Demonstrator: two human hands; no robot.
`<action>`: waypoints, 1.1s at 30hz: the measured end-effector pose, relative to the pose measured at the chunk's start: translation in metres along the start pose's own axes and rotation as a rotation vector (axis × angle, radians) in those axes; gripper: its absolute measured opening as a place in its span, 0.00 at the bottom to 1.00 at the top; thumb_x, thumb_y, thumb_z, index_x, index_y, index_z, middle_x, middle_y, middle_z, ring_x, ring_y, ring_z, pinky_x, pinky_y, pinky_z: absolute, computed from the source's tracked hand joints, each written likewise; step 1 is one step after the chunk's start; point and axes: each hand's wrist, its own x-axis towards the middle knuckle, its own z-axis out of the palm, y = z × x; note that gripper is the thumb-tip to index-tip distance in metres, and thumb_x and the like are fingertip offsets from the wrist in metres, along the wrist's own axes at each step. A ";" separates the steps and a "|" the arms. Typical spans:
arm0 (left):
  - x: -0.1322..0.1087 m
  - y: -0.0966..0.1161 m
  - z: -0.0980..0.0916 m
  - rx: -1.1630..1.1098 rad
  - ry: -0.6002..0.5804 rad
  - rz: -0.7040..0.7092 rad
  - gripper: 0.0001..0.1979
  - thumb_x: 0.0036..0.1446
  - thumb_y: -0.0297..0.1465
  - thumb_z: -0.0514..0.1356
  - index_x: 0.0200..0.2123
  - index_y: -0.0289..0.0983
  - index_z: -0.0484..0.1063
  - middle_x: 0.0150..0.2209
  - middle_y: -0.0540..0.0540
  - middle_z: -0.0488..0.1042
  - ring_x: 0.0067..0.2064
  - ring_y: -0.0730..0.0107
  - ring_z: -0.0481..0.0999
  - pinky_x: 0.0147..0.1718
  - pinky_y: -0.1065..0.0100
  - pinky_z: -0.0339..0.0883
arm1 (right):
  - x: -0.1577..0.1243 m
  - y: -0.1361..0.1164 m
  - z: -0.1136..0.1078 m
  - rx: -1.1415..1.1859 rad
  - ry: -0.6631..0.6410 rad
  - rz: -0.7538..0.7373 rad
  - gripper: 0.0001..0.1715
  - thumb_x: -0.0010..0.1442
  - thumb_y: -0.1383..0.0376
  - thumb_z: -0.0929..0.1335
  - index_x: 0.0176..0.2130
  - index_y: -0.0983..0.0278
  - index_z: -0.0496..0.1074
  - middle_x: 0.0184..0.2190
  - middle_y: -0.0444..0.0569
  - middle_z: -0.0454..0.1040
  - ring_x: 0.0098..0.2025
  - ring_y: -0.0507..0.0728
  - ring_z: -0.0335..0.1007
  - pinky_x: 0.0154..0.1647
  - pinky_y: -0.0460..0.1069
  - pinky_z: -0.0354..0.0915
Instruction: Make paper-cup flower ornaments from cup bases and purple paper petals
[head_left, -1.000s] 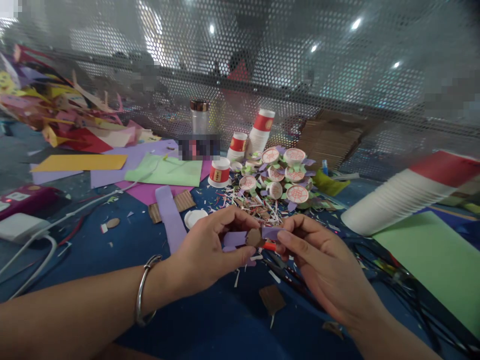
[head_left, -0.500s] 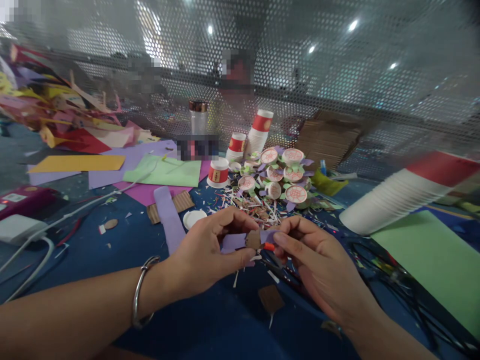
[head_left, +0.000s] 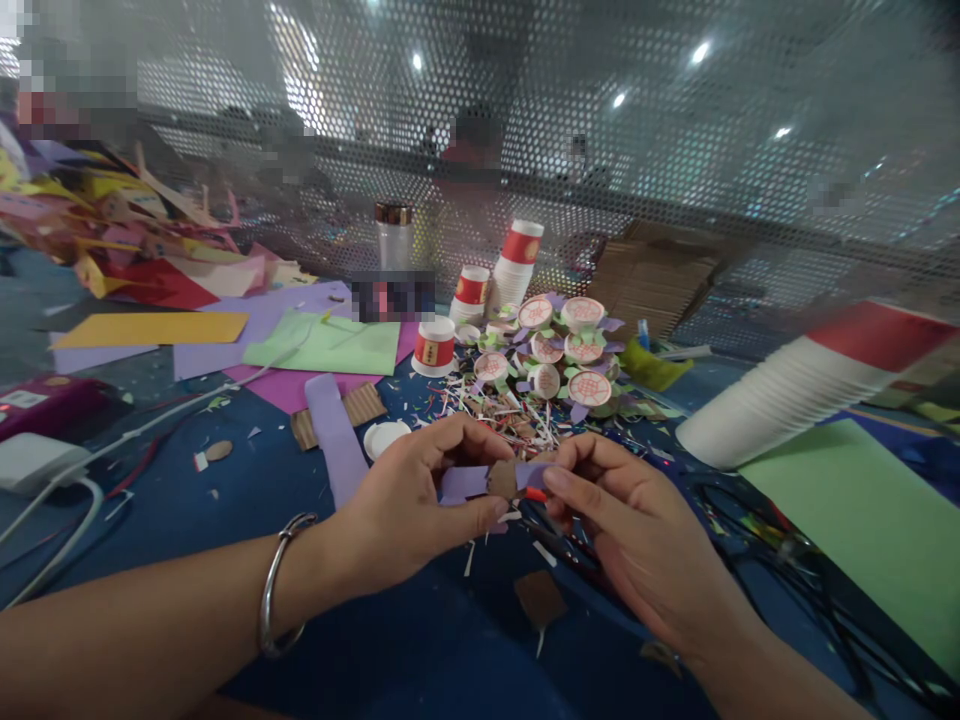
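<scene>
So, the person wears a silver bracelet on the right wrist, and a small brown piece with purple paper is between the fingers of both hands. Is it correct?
Not quite: the head view shows the silver bracelet at the left hand, on the left wrist. The small brown piece with purple paper is indeed between both hands' fingers.

- Left hand (head_left: pixel 412 500): bare, ungloved right up to the fingers (head_left: pixel 469 432).
- Metal bangle (head_left: pixel 267 600) on left wrist, well back from those fingers: silver-coloured, slim, round, shiny; loose fit, stands off the wrist on the underside.
- Bangle's upper part, the side nearer the fingers: looks doubled or overlapped; fine detail too small.
- Left forearm (head_left: pixel 150 610), behind bangle: bare.
- Right hand (head_left: pixel 637 520), right forearm (head_left: pixel 772 660) behind its fingers: bare.
</scene>
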 end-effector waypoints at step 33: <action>-0.002 -0.002 0.001 -0.053 -0.116 0.045 0.11 0.56 0.26 0.66 0.42 0.36 0.72 0.37 0.51 0.75 0.38 0.75 0.74 0.38 0.73 0.66 | 0.000 0.003 -0.002 -0.123 -0.103 0.051 0.19 0.56 0.53 0.77 0.37 0.62 0.70 0.29 0.40 0.70 0.31 0.50 0.63 0.31 0.45 0.61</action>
